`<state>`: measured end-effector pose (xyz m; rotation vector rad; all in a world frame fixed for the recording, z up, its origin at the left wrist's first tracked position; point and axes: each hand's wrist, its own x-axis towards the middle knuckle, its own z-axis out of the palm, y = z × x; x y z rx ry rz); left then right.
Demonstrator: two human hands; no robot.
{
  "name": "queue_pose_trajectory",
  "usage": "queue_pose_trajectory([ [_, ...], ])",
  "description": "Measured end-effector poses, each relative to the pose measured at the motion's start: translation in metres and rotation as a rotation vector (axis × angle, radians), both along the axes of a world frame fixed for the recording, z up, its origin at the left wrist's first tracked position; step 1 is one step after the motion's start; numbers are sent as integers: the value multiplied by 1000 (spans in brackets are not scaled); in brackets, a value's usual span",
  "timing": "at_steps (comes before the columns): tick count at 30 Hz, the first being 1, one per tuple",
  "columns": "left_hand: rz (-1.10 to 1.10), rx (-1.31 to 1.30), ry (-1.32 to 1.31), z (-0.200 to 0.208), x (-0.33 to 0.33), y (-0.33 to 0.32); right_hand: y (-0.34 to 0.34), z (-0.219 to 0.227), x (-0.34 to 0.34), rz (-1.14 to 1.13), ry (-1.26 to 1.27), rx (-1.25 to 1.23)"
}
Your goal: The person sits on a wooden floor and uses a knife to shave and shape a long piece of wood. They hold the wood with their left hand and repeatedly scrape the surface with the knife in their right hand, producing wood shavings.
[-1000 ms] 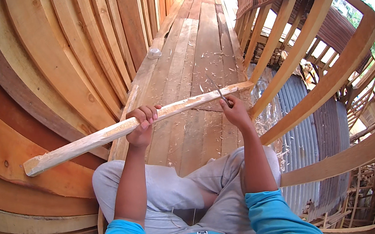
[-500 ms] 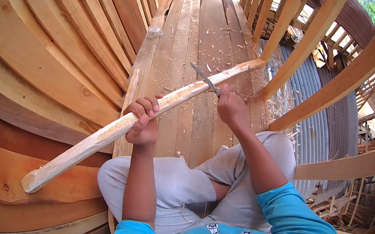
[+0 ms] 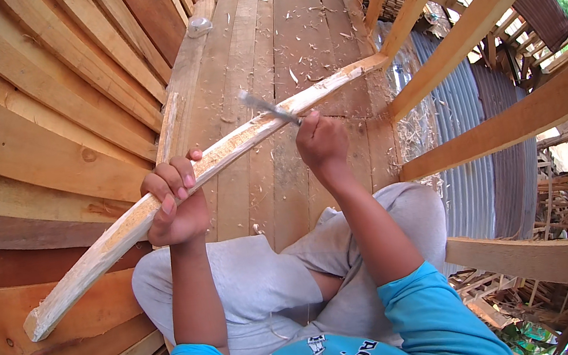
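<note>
A long, pale wooden pole (image 3: pixel 238 140) with rough, shaved faces slants across in front of me, its near left end past my left knee and its far right end against an upright slat. My left hand (image 3: pixel 175 199) is wrapped round it left of the middle, fingers over the top. In my right hand (image 3: pixel 323 144) is a knife (image 3: pixel 267 106), gripped by a handle that my fingers hide. Its blade lies across the pole right of the middle, the tip pointing to the far left and a little blurred.
Wood shavings (image 3: pixel 293 75) are scattered over the plank floor (image 3: pixel 268 191). Overlapping boards (image 3: pixel 38 152) form a wall on the left. Spaced wooden slats (image 3: pixel 493 128) line the right side, with corrugated metal sheets (image 3: pixel 470 171) beyond. A small clear container (image 3: pixel 199 27) sits far ahead by the left wall.
My left hand has slid down and left along the pole, whose near end is lower. The knife has moved left, its blade now lying flatter across the wood. The view has shifted slightly.
</note>
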<state>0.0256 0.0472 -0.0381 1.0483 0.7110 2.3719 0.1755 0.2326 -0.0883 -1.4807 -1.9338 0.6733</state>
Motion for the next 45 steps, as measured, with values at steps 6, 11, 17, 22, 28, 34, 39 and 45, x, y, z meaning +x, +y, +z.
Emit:
queue_pose_trajectory([
  [6, -38, 25, 28, -2, 1, 9, 95, -36, 57, -231, -128, -147],
  [11, 1, 5, 30, -3, 0, 2, 6, 10, 9, 112, -42, -187],
  [17, 11, -36, -10, -1, 1, -2, 3, 21, 7, 162, -88, -134],
  [22, -16, -8, 14, 4, 4, 8, 65, -22, 41, -105, -67, -128],
  [28, 11, -12, 10, -5, -3, -2, 6, 26, 4, 128, -125, -155],
  [34, -25, -9, 10, 3, 2, 11, 88, -25, 49, -81, -95, -88],
  [39, 13, -12, -5, -2, 0, 0, 31, 0, 19, 131, -207, 40],
  [45, 6, -33, -19, 1, 3, 2, 47, -4, 13, -80, -143, -120],
])
